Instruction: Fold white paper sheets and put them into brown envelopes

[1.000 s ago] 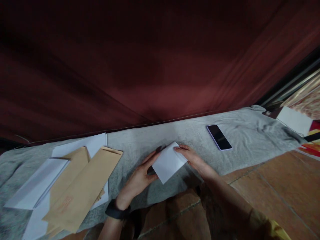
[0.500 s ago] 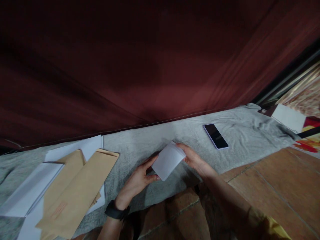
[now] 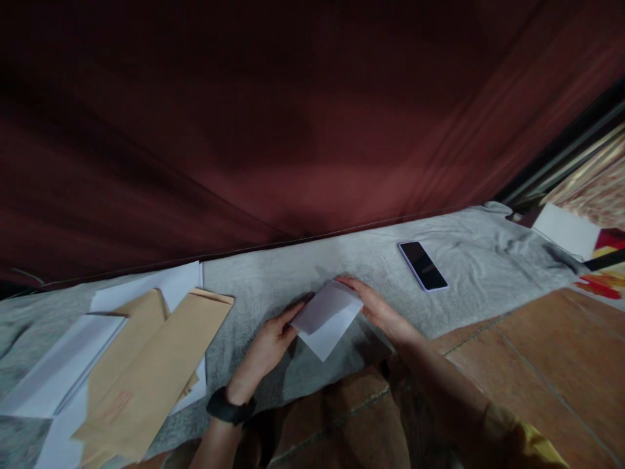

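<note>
A folded sheet of white paper (image 3: 328,319) is held between my two hands, just above the grey cloth. My left hand (image 3: 274,335), with a black band on its wrist, grips the paper's left edge; some fingers are hidden behind it. My right hand (image 3: 368,303) closes on the right edge, fingers running behind the top corner. One corner of the paper hangs down toward me. To the left lie brown envelopes (image 3: 156,371), overlapping, on top of white paper sheets (image 3: 58,371).
A phone (image 3: 422,266) with a dark screen lies on the grey cloth (image 3: 288,273) to the right. Dark red fabric (image 3: 312,143) rises behind the cloth. Brown floor tiles (image 3: 541,365) show in front and to the right. A white object (image 3: 566,229) is at far right.
The lower corner of the paper has swung down, so a lower flap now shows below the fold. My left hand has shifted slightly left and up along the edge.
</note>
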A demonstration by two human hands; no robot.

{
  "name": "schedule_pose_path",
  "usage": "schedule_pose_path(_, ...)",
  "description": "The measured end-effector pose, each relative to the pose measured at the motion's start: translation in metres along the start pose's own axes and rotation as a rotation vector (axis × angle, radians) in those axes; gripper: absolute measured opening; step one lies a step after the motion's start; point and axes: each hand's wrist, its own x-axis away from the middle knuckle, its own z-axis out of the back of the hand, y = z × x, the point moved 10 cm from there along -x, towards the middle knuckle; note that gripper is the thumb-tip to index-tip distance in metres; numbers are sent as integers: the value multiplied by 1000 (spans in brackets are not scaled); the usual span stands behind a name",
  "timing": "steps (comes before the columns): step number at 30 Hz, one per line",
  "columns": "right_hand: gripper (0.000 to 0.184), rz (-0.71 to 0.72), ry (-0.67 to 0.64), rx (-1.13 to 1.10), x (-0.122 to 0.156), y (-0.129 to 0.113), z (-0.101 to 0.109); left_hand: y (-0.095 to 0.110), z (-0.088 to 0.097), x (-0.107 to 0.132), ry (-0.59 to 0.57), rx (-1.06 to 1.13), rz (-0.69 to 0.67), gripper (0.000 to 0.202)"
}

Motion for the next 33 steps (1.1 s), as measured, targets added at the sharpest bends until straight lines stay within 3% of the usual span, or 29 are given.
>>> schedule_pose_path(5,41,-196,-32,-155,0,19,-2,1,13,-3,89,17,-1,48)
schedule_pose_path(9,45,-279,-66,-196,6,21,-8,-8,15,-4,87,65,25,43)
schedule_pose_path(14,29,-258,-108,-102,21,16,-12,-9,7,-3,58,110,56,37)
schedule_pose_path(18,25,-227,-166,-29,31,21,-17,9,2,2,-7,160,37,36)
schedule_pose_path(21,26,-210,-156,-22,26,26,-17,21,8,11,-105,145,18,51)
schedule_pose_path(23,23,-153,-85,-7,17,24,-9,16,37,19,-15,13,14,70)
schedule_pose_path(26,19,-55,8,87,7,14,4,-14,122,44,478,-448,186,89)
schedule_pose_path(27,19,-32,21,124,6,11,6,-26,144,56,574,-603,283,98)
schedule_pose_path(30,20,-1,21,171,5,7,7,-68,176,78,561,-788,543,111)
schedule_pose_path(33,24,-2,-20,151,8,8,-1,-85,184,87,472,-816,619,112)
